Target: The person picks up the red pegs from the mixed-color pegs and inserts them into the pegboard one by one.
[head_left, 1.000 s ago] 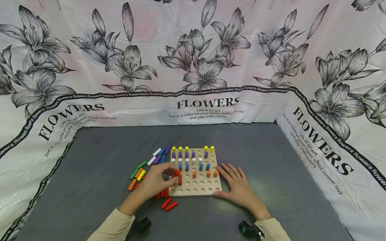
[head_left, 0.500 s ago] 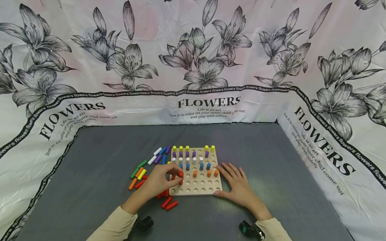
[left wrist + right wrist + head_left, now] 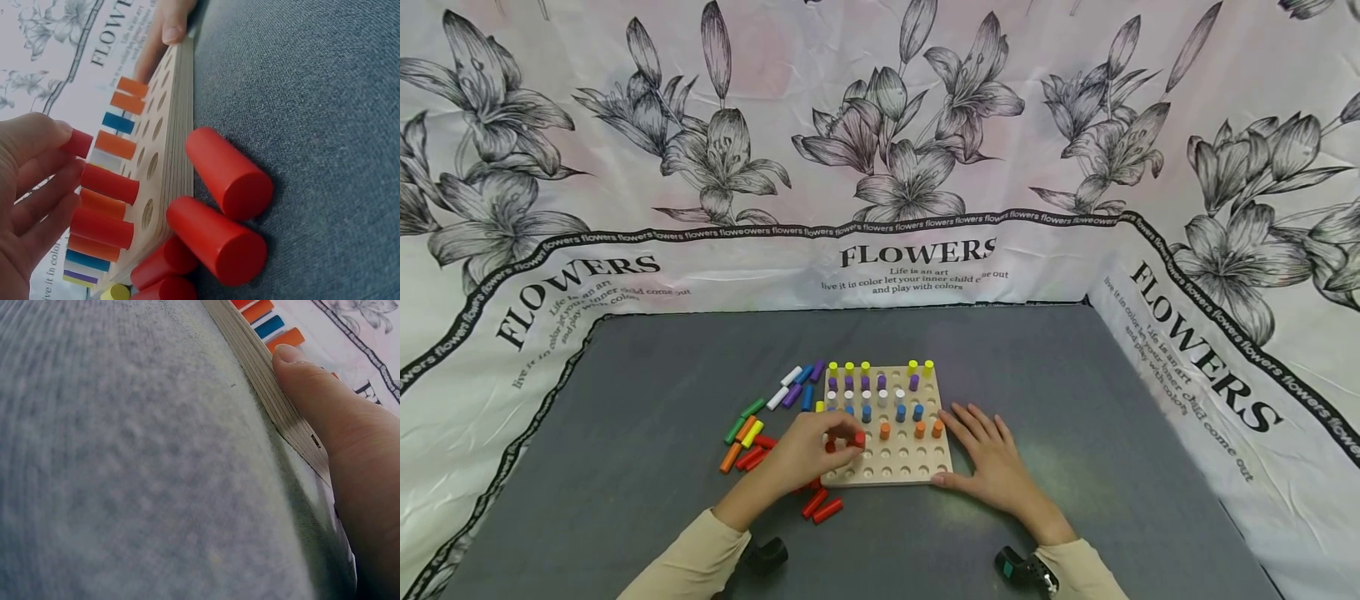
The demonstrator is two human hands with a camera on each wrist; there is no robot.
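Between thumb and fingertips, my left hand (image 3: 808,450) pinches a red peg (image 3: 78,144) over the front left part of the wooden pegboard (image 3: 910,477). Below the hand in the left wrist view, two red pegs stand in the board, a nearer one (image 3: 101,228) and another (image 3: 109,183). Rows of yellow, purple, white, blue and orange pegs (image 3: 884,431) stand behind. My right hand (image 3: 988,458) lies with spread, straight fingers at the board's right edge, its thumb (image 3: 306,381) on the near corner.
Loose red pegs (image 3: 827,511) lie in front of the board's left corner. More loose pegs in green (image 3: 734,431), orange, yellow, white, blue and purple lie to its left on the grey tabletop (image 3: 1112,500). A flower-printed cloth (image 3: 760,275) hangs behind.
My left hand has shifted slightly right along the board with the red peg. The right hand has stayed in place.
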